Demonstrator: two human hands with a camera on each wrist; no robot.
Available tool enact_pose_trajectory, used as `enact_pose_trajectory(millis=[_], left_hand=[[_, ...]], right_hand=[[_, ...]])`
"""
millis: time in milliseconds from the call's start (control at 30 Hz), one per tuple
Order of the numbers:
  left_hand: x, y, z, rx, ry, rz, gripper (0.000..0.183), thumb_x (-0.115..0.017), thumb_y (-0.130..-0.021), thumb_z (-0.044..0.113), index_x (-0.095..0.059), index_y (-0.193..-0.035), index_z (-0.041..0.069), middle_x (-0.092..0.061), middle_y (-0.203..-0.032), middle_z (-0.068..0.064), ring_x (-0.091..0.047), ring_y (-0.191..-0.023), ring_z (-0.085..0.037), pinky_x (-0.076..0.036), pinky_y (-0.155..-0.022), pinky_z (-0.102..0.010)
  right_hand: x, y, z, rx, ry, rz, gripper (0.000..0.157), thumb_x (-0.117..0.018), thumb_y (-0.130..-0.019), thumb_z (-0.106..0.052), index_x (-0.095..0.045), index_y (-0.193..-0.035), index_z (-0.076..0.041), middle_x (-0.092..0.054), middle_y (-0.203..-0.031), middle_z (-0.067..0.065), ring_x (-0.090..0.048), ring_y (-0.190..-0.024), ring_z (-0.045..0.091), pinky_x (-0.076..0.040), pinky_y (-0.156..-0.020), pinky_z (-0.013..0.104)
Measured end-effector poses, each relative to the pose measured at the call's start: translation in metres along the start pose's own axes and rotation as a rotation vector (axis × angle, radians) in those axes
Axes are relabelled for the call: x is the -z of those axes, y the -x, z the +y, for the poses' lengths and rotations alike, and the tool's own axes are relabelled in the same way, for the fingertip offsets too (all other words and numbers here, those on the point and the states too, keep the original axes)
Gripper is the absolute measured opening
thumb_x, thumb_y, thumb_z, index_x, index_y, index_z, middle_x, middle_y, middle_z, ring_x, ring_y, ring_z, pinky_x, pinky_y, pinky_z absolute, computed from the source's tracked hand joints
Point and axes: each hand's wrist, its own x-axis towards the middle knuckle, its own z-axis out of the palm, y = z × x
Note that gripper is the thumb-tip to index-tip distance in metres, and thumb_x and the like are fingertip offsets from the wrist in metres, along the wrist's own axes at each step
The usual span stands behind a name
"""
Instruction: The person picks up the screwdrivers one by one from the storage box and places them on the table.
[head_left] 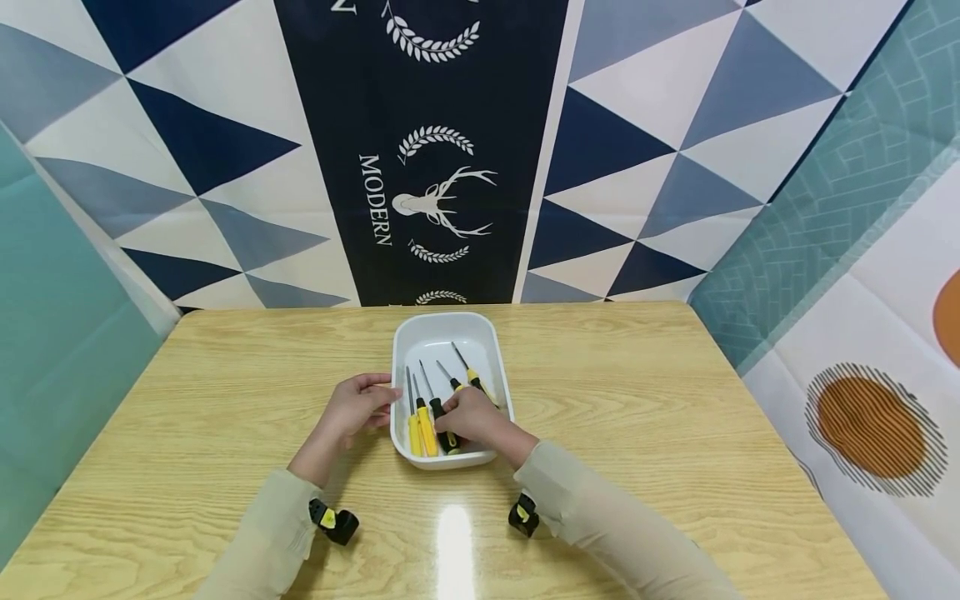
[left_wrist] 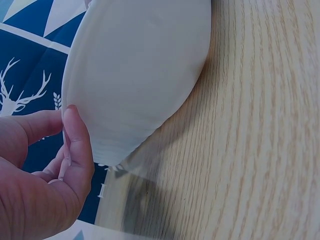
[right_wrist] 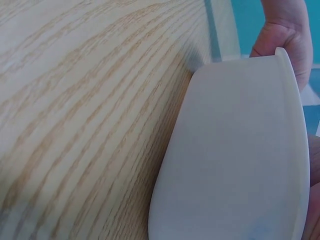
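Note:
A white rectangular tray stands on the wooden table with several screwdrivers in it, shafts pointing away from me. My left hand pinches the tray's left rim, thumb on one side and fingers on the other, as the left wrist view also shows. Inside the tray, my right hand has curled fingers at a black-handled screwdriver and covers part of it. Left of it lie two yellow-handled screwdrivers. Toward the right wall rests a yellow-and-black screwdriver; another shaft with a yellow collar runs under my right hand.
The wooden table extends on both sides of the tray. Behind it hangs a patterned cloth with triangles and a deer head. Black camera mounts sit on both wrists. Cloth walls stand at the sides.

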Motion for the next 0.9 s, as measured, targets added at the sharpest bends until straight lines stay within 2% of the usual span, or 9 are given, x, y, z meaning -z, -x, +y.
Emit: enact_pose_trajectory(millis=[267, 533, 900], left_hand=[[0.000, 0.000, -0.001, -0.007, 0.013, -0.006, 0.041, -0.063, -0.088, 0.014, -0.052, -0.126, 0.004, -0.059, -0.090, -0.005, -0.059, -0.068, -0.011, -0.056, -0.065, -0.023], [0.000, -0.001, -0.001, -0.009, 0.015, -0.005, 0.041, -0.064, -0.087, 0.015, -0.053, -0.125, 0.005, -0.059, -0.090, -0.005, -0.058, -0.067, -0.011, -0.056, -0.064, -0.023], [0.001, -0.001, -0.002, -0.008, 0.013, -0.014, 0.041, -0.063, -0.088, 0.015, -0.053, -0.126, 0.005, -0.059, -0.090, -0.005, -0.058, -0.068, -0.012, -0.056, -0.066, -0.025]], right_hand=[[0.003, 0.000, 0.000, 0.007, -0.088, -0.008, 0.032, -0.073, -0.078, -0.016, -0.060, -0.103, -0.001, -0.061, -0.098, 0.009, -0.060, -0.065, 0.015, -0.054, -0.057, 0.025], [0.004, 0.003, -0.001, -0.011, -0.182, -0.038, 0.038, -0.072, -0.079, -0.012, -0.058, -0.111, 0.002, -0.060, -0.105, 0.014, -0.065, -0.067, 0.019, -0.057, -0.059, 0.029], [0.014, 0.005, -0.007, -0.049, -0.216, -0.078, 0.039, -0.073, -0.078, -0.011, -0.060, -0.110, 0.004, -0.063, -0.095, 0.012, -0.066, -0.071, 0.017, -0.058, -0.062, 0.027]])
